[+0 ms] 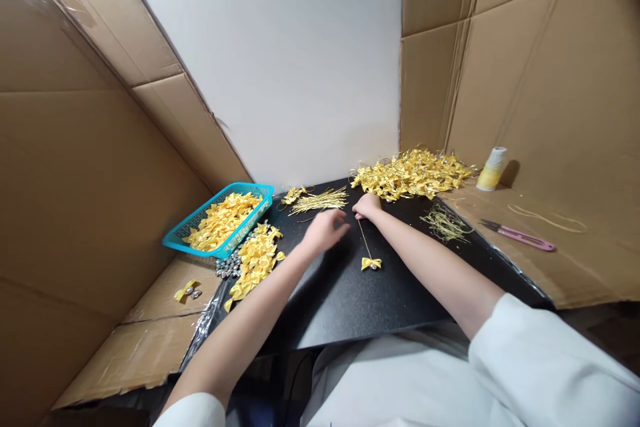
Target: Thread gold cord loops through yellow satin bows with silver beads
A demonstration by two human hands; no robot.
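Note:
My right hand [368, 206] is closed in a pinch on a thin gold cord [365, 238]. At the cord's near end a yellow ribbon bow [367, 263] with a small silver bell [373, 267] lies on the black tabletop [350, 310]. To the left, my left hand [325, 231] is slightly curled with its fingers apart and nothing visible in it. Just beyond that hand lies a bundle of cut gold cords [320, 200]. A few finished bows with cords [294, 195] rest beside the bundle.
A turquoise basket [220, 253] holds yellow bows; loose bows [259, 257] and silver bells [229, 267] lie near it. A heap of corded bows [415, 173] sits at the back right. Cord scraps [446, 223], pink thread snips [525, 237] and a thread spool [492, 169] are right. Cardboard walls [550, 80] surround the table.

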